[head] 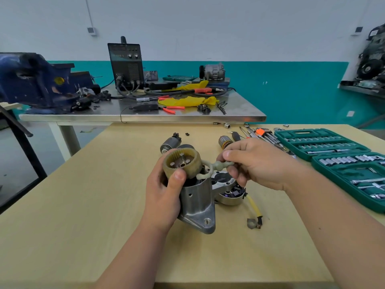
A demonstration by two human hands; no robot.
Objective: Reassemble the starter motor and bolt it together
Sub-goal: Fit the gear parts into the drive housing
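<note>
So the left hand (164, 197) had its grip clamped on the tan toothed ring gear (183, 163) atop the silver cast housing (198, 205), right hand (256, 163) pinching the pale plastic fork (216, 165) at that housing's mouth, which could've slipped out if cocked sideways.

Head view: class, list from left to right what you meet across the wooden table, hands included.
Left hand gripping the ring gear → pale fork lever → right hand → green socket set.
</note>
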